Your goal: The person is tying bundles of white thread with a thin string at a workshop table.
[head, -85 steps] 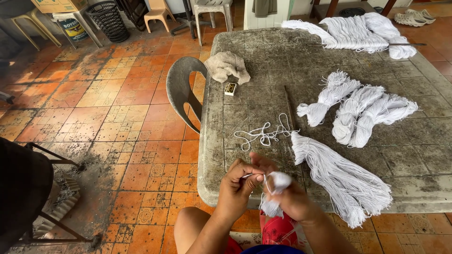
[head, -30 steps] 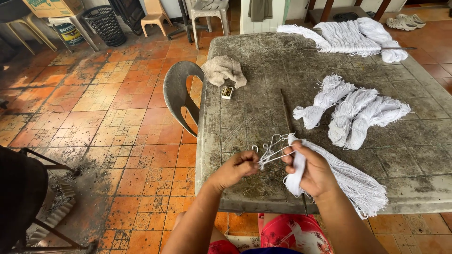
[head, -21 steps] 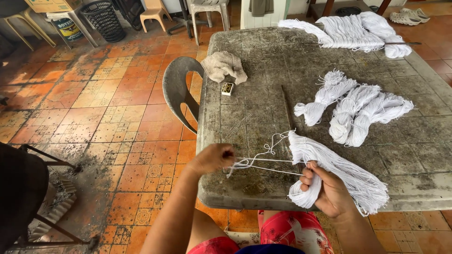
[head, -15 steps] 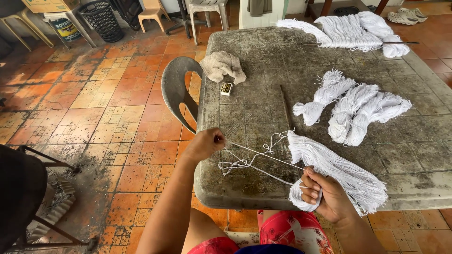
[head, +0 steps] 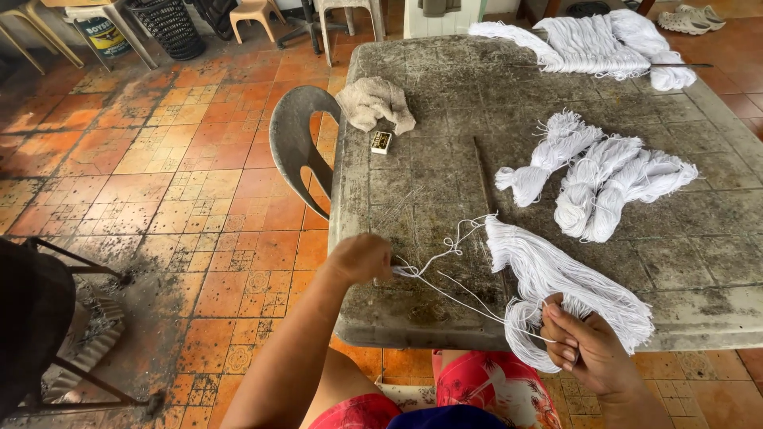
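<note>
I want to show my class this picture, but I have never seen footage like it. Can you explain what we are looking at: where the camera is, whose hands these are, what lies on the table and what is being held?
There is no machine here. The camera sits on a person's head and looks down, so the two bare hands at the bottom are that person's own. The left hand pinches the ends of thin white strands and draws them out sideways. The right hand grips the looped end of a bundle of white string, which lies across the near edge of a worn grey table. Farther back lie three wound skeins, a bigger heap of white string, a crumpled cloth, a small box and a thin stick. A grey plastic chair stands beside the table.
</note>
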